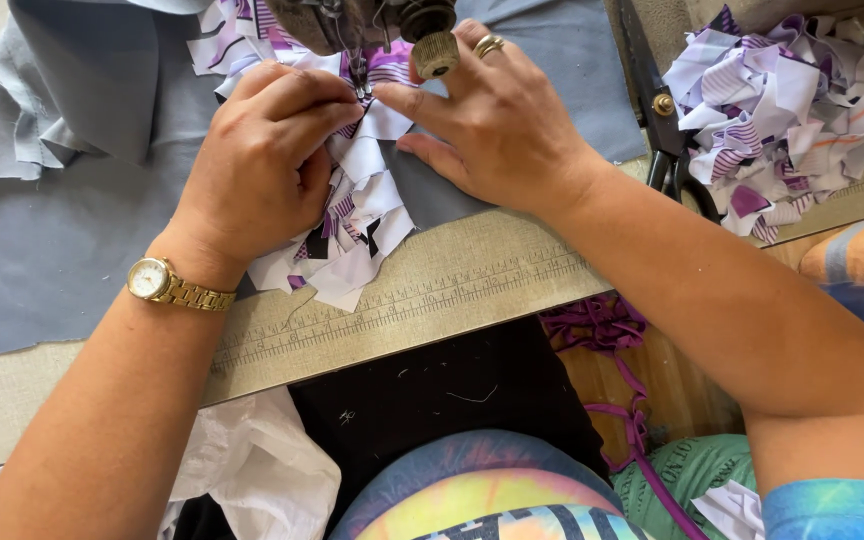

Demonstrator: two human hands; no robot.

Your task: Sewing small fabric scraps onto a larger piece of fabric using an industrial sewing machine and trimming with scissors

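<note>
My left hand point(262, 150) is curled, its fingertips pinching a strip of white and purple fabric patches point(352, 225) just below the sewing machine's needle foot point(357, 65). It wears a gold wristwatch point(157, 282). My right hand point(492, 125), with a ring on one finger, lies flat with fingers spread, pressing the patches and the grey cloth point(52, 240) beneath them. Its index finger points toward the needle. A ribbed metal knob point(436, 52) of the machine hangs over the right hand's fingers.
Black scissors point(664, 130) lie to the right of my right hand. A heap of purple and white fabric scraps point(782, 110) sits at the far right. A printed ruler point(422, 300) runs along the table's front edge. Purple strips point(612, 350) hang below.
</note>
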